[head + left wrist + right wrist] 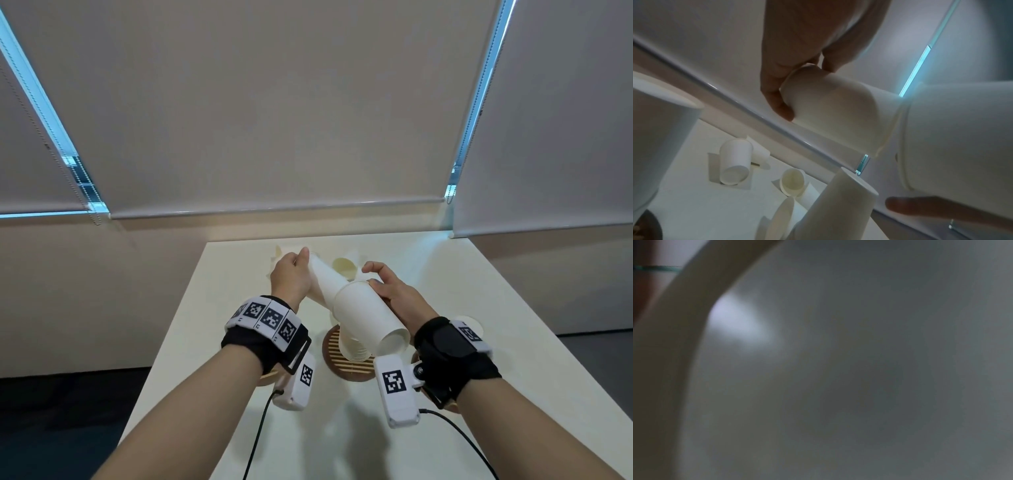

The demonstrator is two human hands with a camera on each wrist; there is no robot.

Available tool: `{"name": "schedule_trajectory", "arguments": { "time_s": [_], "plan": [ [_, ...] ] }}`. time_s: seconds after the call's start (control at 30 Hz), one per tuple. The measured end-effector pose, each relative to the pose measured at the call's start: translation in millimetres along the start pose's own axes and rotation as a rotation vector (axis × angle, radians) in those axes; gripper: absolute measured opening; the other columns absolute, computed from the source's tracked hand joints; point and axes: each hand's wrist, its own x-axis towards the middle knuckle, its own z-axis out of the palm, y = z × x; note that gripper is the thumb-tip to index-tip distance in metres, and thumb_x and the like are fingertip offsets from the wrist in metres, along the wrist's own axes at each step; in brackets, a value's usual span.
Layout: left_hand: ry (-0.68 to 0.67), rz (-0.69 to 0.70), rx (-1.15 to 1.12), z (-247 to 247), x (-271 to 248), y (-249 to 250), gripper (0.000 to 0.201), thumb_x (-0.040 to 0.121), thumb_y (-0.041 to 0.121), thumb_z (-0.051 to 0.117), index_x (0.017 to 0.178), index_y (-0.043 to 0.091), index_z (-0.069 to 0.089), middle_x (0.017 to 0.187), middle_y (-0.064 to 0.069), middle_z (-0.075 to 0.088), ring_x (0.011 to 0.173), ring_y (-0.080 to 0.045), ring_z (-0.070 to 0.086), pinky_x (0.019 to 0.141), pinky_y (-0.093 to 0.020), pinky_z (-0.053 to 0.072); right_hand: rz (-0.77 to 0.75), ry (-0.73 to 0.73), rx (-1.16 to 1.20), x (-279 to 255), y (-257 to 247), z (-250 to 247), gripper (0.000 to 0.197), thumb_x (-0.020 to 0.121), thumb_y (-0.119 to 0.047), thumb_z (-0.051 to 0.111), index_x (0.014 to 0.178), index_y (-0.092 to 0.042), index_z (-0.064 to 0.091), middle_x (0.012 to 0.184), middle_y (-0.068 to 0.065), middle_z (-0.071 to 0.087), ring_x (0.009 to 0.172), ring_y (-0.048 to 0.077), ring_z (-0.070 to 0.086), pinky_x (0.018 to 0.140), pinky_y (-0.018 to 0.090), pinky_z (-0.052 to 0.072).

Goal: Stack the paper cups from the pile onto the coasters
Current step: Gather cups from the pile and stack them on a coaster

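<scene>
Head view: left hand (291, 274) gripping a narrow cup (323, 279), right hand (394, 291) curled around a wider cup (368, 317) sleeved over it, above a coaster (334, 356) stack; loose cups (344, 265) beyond both hands on counter (479, 308).

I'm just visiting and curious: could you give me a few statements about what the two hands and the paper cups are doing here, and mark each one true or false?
1. Both hands are holding paper cups above the table. True.
2. The left hand is empty and lies flat on the table. False: its fingers grip the narrow end of a cup.
3. The cup in the right hand is slipped over the cup that the left hand holds. True.
4. A stack of cups stands on a round slatted coaster. True.
5. No loose cups remain at the far end of the table. False: several loose cups lie there on their sides.
</scene>
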Motion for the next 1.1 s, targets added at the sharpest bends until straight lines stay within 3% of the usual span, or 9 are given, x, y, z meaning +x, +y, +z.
{"name": "schedule_trajectory", "arguments": {
  "time_s": [0.1, 0.3, 0.47, 0.53, 0.63, 0.77, 0.87, 1.0, 1.1],
  "plan": [
    [0.027, 0.058, 0.082, 1.7, -3.5, -0.7, 0.038, 0.101, 0.035, 0.035, 0.082, 0.006, 0.049, 0.071, 0.001, 0.046, 0.085, -0.025, 0.046, 0.077, -0.034, 0.040, 0.010, -0.022, 0.009, 2.5, 2.7, 3.0, 0.026, 0.100, -0.011, 0.033, 0.106, -0.027, 0.052, 0.076, 0.004, 0.054, 0.057, 0.019, 0.048, 0.041, 0.016, 0.044],
    [-0.278, -0.045, 0.112, 12.3, -17.4, 2.0, 0.054, 0.091, 0.059, 0.043, 0.108, 0.012, 0.062, 0.102, -0.009, 0.066, 0.100, -0.028, 0.065, 0.082, -0.039, 0.057, 0.014, 0.051, -0.050, 9.3, 7.2, 1.2, 0.023, 0.099, -0.012, 0.038, 0.111, -0.028, 0.049, 0.063, 0.002, 0.054, 0.040, 0.009, 0.051, 0.036, 0.015, 0.041],
    [-0.457, -0.097, -0.053, 17.6, -29.9, -6.2, 0.044, 0.079, 0.047, 0.070, 0.107, 0.014, 0.062, 0.105, -0.008, 0.070, 0.095, -0.025, 0.069, 0.076, -0.036, 0.060, 0.082, 0.113, -0.071, 11.5, 10.5, -4.8, 0.027, 0.098, -0.014, 0.042, 0.120, -0.030, 0.049, 0.082, 0.006, 0.058, 0.061, 0.018, 0.054, 0.041, 0.019, 0.045],
    [-0.442, -0.113, -0.188, 21.5, -29.3, -8.5, 0.035, 0.084, 0.039, 0.068, 0.103, 0.010, 0.062, 0.096, -0.008, 0.069, 0.085, -0.022, 0.068, 0.070, -0.036, 0.059, 0.101, 0.118, -0.020, 11.3, 10.2, -9.7, 0.028, 0.097, -0.015, 0.046, 0.122, -0.028, 0.048, 0.088, 0.006, 0.059, 0.066, 0.020, 0.056, 0.045, 0.020, 0.047],
    [-0.352, -0.148, -0.393, 31.1, -27.8, -3.3, 0.025, 0.094, 0.032, 0.055, 0.098, 0.008, 0.061, 0.087, -0.005, 0.062, 0.074, -0.016, 0.060, 0.064, -0.035, 0.056, 0.019, 0.151, 0.172, 9.6, 5.9, -19.1, 0.023, 0.096, -0.032, 0.045, 0.117, -0.026, 0.052, 0.099, 0.002, 0.056, 0.084, 0.022, 0.057, 0.067, 0.033, 0.050],
    [-0.310, -0.244, -0.544, 51.7, -30.8, 11.5, 0.031, 0.101, 0.029, 0.042, 0.113, 0.002, 0.053, 0.095, -0.012, 0.054, 0.083, -0.027, 0.057, 0.070, -0.044, 0.056, -0.222, 0.195, 0.346, 4.0, 1.6, -29.1, 0.048, 0.065, -0.059, 0.067, 0.101, -0.029, 0.060, 0.106, -0.004, 0.060, 0.103, 0.016, 0.056, 0.093, 0.042, 0.046],
    [-0.443, -0.234, -0.529, 71.6, -41.0, 23.6, 0.031, 0.103, 0.026, 0.032, 0.101, 0.004, 0.053, 0.091, -0.013, 0.057, 0.075, -0.026, 0.060, 0.070, -0.040, 0.057, -0.285, 0.306, 0.110, 7.1, 8.1, -31.9, 0.057, 0.051, -0.026, 0.088, 0.102, -0.021, 0.064, 0.100, -0.001, 0.069, 0.098, 0.018, 0.065, 0.090, 0.040, 0.053],
    [-0.541, 0.000, -0.125, 86.5, -36.0, 21.4, 0.029, 0.101, 0.020, 0.033, 0.094, 0.008, 0.058, 0.099, -0.014, 0.061, 0.078, -0.020, 0.060, 0.067, -0.031, 0.052, -0.258, 0.557, -0.102, 7.0, 22.0, -59.9, 0.062, 0.058, -0.015, 0.088, 0.115, -0.010, 0.063, 0.109, 0.007, 0.070, 0.103, 0.023, 0.065, 0.094, 0.042, 0.052],
    [-0.358, 0.376, 0.359, 84.5, -20.3, 4.9, 0.023, 0.096, 0.018, 0.045, 0.107, 0.006, 0.061, 0.112, -0.008, 0.062, 0.098, -0.018, 0.054, 0.083, -0.027, 0.042, -0.245, 0.765, -0.192, -6.1, 28.0, -83.9, 0.071, 0.063, -0.013, 0.085, 0.126, -0.012, 0.052, 0.112, -0.001, 0.059, 0.105, 0.018, 0.055, 0.097, 0.032, 0.043]
  ]
}}
